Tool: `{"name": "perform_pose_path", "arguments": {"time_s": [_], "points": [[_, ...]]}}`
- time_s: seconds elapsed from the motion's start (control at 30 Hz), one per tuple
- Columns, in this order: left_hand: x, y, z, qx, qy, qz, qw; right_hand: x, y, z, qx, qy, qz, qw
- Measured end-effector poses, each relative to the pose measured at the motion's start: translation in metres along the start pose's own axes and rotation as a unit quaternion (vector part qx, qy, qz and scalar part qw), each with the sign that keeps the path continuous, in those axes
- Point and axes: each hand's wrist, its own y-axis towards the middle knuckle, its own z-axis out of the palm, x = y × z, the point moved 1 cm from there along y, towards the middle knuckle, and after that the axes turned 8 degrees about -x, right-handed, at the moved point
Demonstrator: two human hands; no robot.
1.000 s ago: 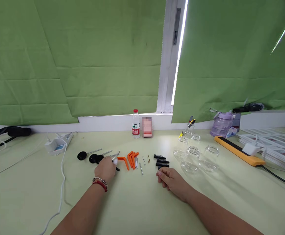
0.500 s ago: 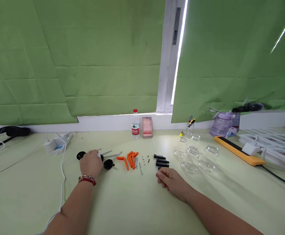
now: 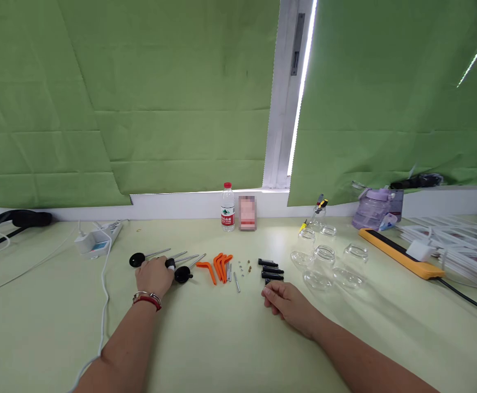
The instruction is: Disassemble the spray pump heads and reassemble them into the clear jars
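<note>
My left hand (image 3: pixel 155 275) is closed among several black round caps with thin metal rods. Its fingers curl down against one black cap (image 3: pixel 170 263), partly hidden by the hand. Another cap (image 3: pixel 137 260) lies just left of the fingers, and a third (image 3: pixel 183 274) to the right. My right hand (image 3: pixel 286 304) rests on the table with fingers curled and thumb pressed to them; nothing shows in it. Right beyond its fingertips lie several black ribbed cylinders (image 3: pixel 271 276). Between the hands are orange angled pieces (image 3: pixel 221 267), metal screws (image 3: pixel 236 282) and tiny nuts (image 3: pixel 249 268).
Several clear glass jars (image 3: pixel 323 267) stand right of the black cylinders. Behind are a water bottle (image 3: pixel 227 210) and a pink upright card or phone (image 3: pixel 247 214). An orange power strip (image 3: pixel 402 254) lies right; a white cable (image 3: pixel 104 295) runs beside my left forearm.
The fingers of my left hand have lowered slightly, and more of the caps and rods shows beyond them. My right hand has stayed in place. The view has shifted a little.
</note>
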Motion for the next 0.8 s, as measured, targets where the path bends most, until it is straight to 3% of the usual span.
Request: {"name": "perform_pose_path", "arguments": {"time_s": [0.3,0.47,0.57,0.67,0.8], "points": [[-0.009,-0.001,-0.012,-0.096,-0.112,-0.055,0.988,-0.002,0.000,0.001,-0.007,-0.031,-0.023,0.999],[-0.034,-0.022,-0.017,-0.057,-0.256,-0.005,0.965,0.000,0.000,0.008,-0.103,-0.189,-0.142,0.966],[-0.054,-0.038,-0.023,0.055,-0.481,0.047,0.874,0.002,0.004,0.015,-0.131,-0.288,-0.236,0.919],[-0.066,-0.049,-0.026,0.158,-0.553,0.027,0.818,0.004,0.013,0.022,-0.143,-0.368,-0.292,0.871],[-0.069,-0.051,-0.018,0.234,-0.611,-0.023,0.756,0.008,0.031,0.027,-0.170,-0.460,-0.281,0.825]]}}
